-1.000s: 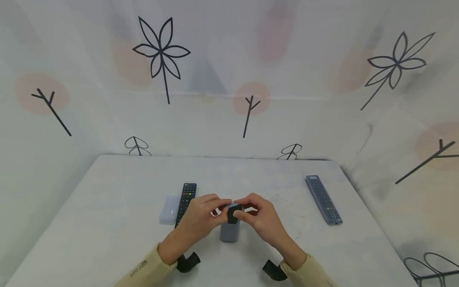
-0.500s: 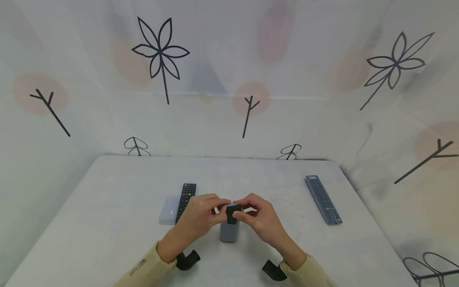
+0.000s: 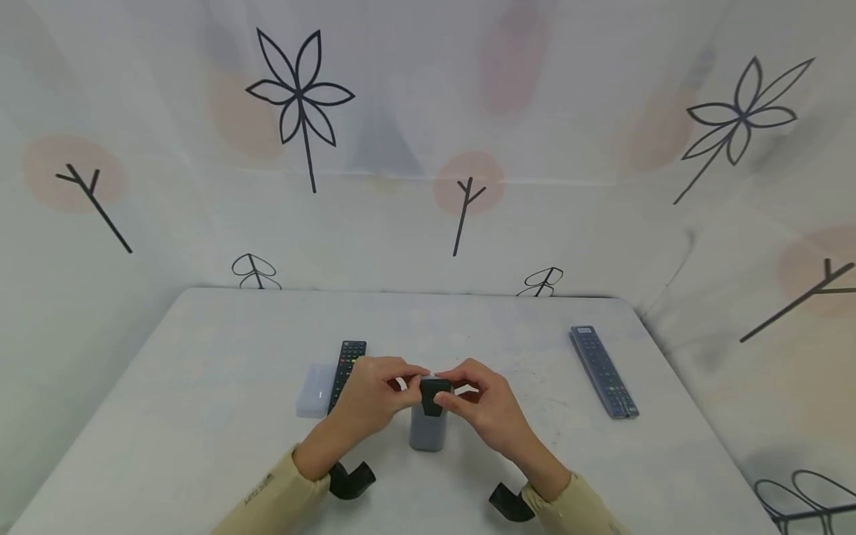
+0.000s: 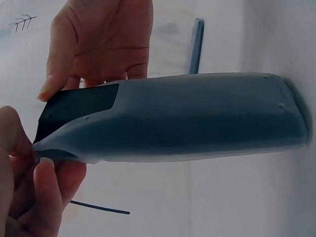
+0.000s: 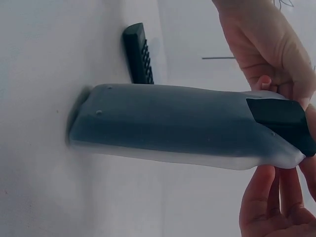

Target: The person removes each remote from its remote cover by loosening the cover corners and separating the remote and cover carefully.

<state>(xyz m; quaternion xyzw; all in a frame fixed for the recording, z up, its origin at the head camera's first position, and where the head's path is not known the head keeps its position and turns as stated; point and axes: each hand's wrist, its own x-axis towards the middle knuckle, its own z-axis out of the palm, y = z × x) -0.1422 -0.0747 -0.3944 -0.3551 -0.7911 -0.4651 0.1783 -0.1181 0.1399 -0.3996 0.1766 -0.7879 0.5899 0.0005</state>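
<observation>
A dark remote control (image 3: 435, 397) stands upright on the table inside a translucent soft cover (image 4: 197, 118), its black top end bare above the cover. My left hand (image 3: 374, 390) pinches the cover's edge at the top left, thumb beside the remote. On the opposite side my right hand (image 3: 488, 401) pinches the cover's top edge, with the thumb against the remote's black end (image 5: 279, 117). The cover's lower end rests on the white table (image 3: 521, 334) in both wrist views.
A black remote control (image 3: 345, 368), partly hidden by the left hand, lies beside a pale translucent case (image 3: 314, 394). Another remote in a bluish cover (image 3: 604, 371) lies at the right. Black curved wrist pieces (image 3: 351, 481) sit by both sleeves. Patterned white cloth surrounds the table.
My left fingers have shifted slightly at the cover's edge, and the remote's dark end has turned a little squarer to the head view. The right hand stays nearly the same.
</observation>
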